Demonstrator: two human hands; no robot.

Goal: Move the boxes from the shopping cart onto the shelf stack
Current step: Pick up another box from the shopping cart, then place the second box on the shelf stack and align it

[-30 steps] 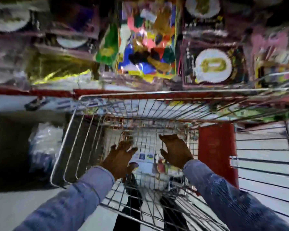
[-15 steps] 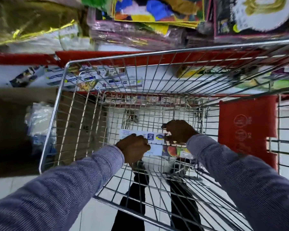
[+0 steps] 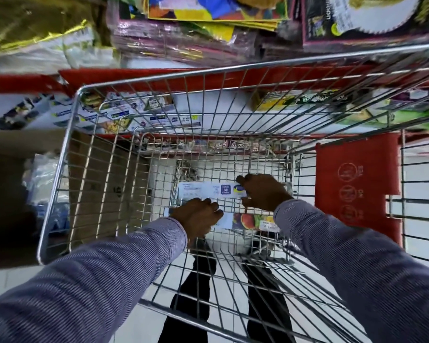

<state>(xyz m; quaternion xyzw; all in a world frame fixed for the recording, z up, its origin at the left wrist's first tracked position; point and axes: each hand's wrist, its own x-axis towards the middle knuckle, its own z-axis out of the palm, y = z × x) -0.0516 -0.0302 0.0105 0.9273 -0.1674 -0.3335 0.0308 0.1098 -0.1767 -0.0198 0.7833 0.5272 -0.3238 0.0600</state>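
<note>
A wire shopping cart (image 3: pixel 65 154) fills the middle of the view. At its bottom lie long white boxes with blue labels. My right hand (image 3: pixel 263 191) grips the right end of the upper box (image 3: pixel 208 190). My left hand (image 3: pixel 198 216) is closed on the left part of a second box (image 3: pixel 248 221), which shows a fruit picture. Both arms in striped blue sleeves reach down into the cart. Beyond the cart's far rim, a stack of similar white boxes (image 3: pixel 139 117) lies on a shelf with a red edge (image 3: pixel 22 82).
Shiny gold and coloured packets (image 3: pixel 208 21) crowd the shelf above. A brown carton (image 3: pixel 10 194) and a plastic bag (image 3: pixel 45 177) sit low at the left. A red child-seat flap (image 3: pixel 357 184) stands at the cart's right. My dark-trousered legs (image 3: pixel 198 293) show through the wire.
Both hands went from open above the cart bottom to closed on the boxes. The view tilted down and nearer to the cart.
</note>
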